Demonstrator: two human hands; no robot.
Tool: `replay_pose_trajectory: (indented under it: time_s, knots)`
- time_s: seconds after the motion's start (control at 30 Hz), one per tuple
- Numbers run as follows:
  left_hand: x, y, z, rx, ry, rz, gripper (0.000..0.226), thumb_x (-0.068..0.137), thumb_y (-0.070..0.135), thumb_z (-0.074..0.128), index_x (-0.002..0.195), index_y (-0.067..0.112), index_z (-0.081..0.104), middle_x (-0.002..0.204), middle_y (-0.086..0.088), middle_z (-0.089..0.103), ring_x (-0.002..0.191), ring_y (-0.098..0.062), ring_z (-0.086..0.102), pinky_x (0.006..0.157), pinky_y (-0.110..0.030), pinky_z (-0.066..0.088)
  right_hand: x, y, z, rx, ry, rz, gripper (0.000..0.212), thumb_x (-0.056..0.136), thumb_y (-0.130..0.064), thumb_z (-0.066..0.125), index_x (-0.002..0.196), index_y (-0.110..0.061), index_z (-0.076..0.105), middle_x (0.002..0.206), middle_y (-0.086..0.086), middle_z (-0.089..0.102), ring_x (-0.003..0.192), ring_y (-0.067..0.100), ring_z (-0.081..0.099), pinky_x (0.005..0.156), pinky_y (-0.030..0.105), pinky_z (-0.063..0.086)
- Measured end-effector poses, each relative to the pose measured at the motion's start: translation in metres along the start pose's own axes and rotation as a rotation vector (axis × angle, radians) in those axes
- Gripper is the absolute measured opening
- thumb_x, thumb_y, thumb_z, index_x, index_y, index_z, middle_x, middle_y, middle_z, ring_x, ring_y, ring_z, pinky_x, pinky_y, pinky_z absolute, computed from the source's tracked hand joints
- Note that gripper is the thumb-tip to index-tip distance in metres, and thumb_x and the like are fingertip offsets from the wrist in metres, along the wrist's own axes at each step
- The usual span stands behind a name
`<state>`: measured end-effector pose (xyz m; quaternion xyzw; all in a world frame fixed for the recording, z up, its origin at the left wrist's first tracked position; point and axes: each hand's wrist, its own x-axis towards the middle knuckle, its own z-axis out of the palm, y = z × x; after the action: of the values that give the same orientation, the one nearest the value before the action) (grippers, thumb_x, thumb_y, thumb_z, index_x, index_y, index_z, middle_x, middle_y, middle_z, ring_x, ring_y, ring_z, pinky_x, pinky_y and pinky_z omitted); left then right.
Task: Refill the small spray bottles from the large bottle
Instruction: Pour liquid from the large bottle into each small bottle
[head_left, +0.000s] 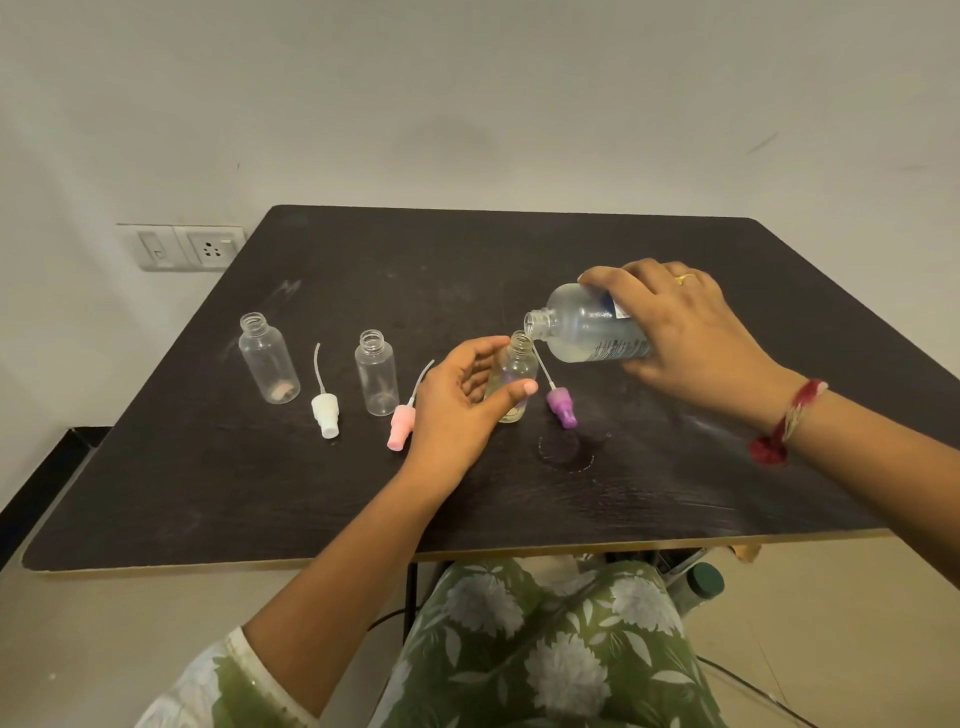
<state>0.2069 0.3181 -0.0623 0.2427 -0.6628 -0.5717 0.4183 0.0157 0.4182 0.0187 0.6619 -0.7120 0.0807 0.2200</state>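
Note:
My right hand (685, 332) grips the large clear bottle (582, 327) tipped on its side, its open mouth just above the neck of a small clear bottle (515, 371). My left hand (462, 400) holds that small bottle upright on the dark table (363, 493), thumb in front and fingers curled behind. A little liquid lies at its bottom. Two more small bottles stand open to the left, one at far left (267, 358) and one nearer the middle (376, 371). Three spray tops lie on the table: white (325, 410), pink (401, 426) and purple (561, 408).
A wet ring (566, 452) marks the table in front of the purple top. A wall socket (182, 247) sits beyond the table's far left corner. A green-capped bottle (701, 584) shows under the table's near edge at right.

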Motion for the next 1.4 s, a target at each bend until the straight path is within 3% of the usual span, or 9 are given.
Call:
replay_pose_trajectory:
  time_s: [0.37,1.4]
  knots:
    - [-0.0001,0.0011,0.0012,-0.022,0.007,-0.007,0.048,0.074,0.001,0.078,0.115,0.016,0.061,0.107,0.006,0.068,0.097,-0.002,0.067,0.085,-0.016,0.051,0.002,-0.0009,-0.0004,-0.033,0.027,-0.009,0.07,0.071,-0.015,0.072,0.131,-0.027,0.039,0.11,0.006,0.054,0.098,0.031,0.053,0.088,0.044,0.039]
    - [0.0,-0.0013,-0.0003,0.005,0.013,-0.011,0.05,0.073,0.005,0.08,0.117,0.02,0.061,0.111,0.004,0.069,0.103,-0.006,0.066,0.091,-0.022,0.052,0.0019,0.0003,-0.0028,-0.042,0.037,-0.029,0.068,0.072,-0.016,0.074,0.13,-0.027,0.039,0.109,0.006,0.054,0.099,0.031,0.053,0.09,0.045,0.039]
